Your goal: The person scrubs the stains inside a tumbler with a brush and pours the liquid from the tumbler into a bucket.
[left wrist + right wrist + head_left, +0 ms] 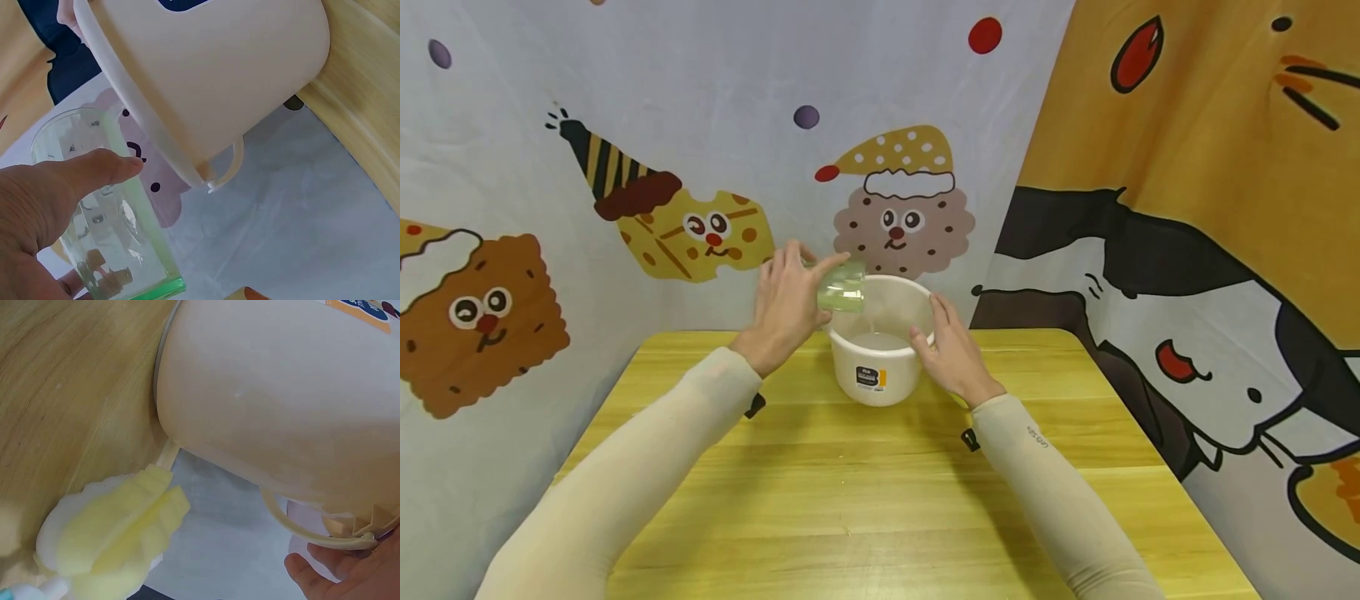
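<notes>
My left hand (786, 300) grips a clear green-tinted drinking glass (844, 287), tipped nearly level with its mouth over the left rim of a white bucket (876, 379). In the left wrist view the thumb lies along the glass (125, 231), whose thick green base shows at the bottom. Some clear liquid (880, 341) lies in the bucket, and a thin stream seems to fall toward it. My right hand (955, 354) holds the bucket's right rim, thumb over the edge and fingers outside. Beside its fingers, the right wrist view shows the bucket's handle (312, 536).
A pale wooden table (850, 500) bears the bucket near its back edge. Close to the bucket's right side is a yellow and white object (119, 531), mostly hidden behind the right hand in the head view. Printed cartoon cloth (715, 75) hangs behind and beside the table.
</notes>
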Action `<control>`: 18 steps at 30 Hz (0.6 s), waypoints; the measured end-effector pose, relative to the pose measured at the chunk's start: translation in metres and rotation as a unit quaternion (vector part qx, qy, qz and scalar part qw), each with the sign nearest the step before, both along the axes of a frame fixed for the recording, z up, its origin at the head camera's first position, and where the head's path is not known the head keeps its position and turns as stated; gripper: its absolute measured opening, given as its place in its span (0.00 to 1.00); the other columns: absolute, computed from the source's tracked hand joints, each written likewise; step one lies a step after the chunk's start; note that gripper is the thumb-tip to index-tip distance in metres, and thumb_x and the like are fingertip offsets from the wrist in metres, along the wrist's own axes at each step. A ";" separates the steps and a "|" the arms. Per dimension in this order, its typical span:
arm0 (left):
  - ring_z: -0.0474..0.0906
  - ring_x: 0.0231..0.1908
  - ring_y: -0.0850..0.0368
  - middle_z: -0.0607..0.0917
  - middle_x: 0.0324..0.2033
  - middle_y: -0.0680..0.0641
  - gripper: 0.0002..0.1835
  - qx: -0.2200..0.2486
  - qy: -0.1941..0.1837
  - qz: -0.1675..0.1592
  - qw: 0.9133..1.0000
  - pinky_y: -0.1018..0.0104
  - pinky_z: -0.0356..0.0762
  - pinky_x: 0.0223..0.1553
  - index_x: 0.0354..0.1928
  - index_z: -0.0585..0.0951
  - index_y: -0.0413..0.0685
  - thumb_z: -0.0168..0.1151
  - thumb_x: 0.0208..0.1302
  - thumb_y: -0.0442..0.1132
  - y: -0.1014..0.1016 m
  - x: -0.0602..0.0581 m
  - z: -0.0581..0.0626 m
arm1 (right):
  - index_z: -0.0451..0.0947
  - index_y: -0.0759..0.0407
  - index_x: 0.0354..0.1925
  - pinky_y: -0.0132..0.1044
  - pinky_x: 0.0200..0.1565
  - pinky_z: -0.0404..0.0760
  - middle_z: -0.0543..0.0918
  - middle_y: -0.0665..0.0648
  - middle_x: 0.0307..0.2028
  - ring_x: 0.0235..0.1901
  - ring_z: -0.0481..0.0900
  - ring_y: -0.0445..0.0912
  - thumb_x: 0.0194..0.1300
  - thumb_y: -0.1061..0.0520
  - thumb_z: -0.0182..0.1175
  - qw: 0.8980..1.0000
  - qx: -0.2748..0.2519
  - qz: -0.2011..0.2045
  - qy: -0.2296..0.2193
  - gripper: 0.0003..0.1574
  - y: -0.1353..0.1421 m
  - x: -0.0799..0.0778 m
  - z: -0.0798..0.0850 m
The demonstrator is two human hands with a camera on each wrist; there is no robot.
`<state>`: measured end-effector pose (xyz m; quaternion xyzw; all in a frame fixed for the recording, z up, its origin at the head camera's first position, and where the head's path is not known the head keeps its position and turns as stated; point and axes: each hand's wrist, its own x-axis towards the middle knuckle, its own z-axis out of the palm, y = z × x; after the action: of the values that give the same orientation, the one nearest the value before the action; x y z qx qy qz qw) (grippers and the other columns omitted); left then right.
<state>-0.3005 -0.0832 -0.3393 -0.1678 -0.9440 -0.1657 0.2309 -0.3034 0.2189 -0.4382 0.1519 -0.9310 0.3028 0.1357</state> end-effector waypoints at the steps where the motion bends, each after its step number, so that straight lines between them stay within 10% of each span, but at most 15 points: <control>1: 0.76 0.69 0.34 0.76 0.73 0.33 0.57 -0.003 0.002 -0.001 1.000 0.33 0.76 0.78 0.86 0.76 0.73 0.94 0.56 0.37 0.000 0.000 0.000 | 0.48 0.62 0.95 0.71 0.88 0.68 0.51 0.65 0.95 0.90 0.64 0.69 0.88 0.32 0.51 1.000 0.000 0.000 0.000 0.57 0.000 0.000 0.000; 18: 0.77 0.68 0.32 0.78 0.72 0.32 0.53 -0.073 0.062 -0.022 0.995 0.33 0.76 0.79 0.85 0.78 0.70 0.89 0.60 0.30 0.005 -0.001 -0.005 | 0.48 0.62 0.95 0.70 0.88 0.69 0.52 0.65 0.95 0.89 0.64 0.68 0.89 0.33 0.52 1.000 -0.001 0.001 0.006 0.56 0.001 -0.001 -0.001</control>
<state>-0.3012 -0.0786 -0.3446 -0.2152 -0.9335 -0.0908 0.2720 -0.3048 0.2200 -0.4388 0.1545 -0.9297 0.3032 0.1407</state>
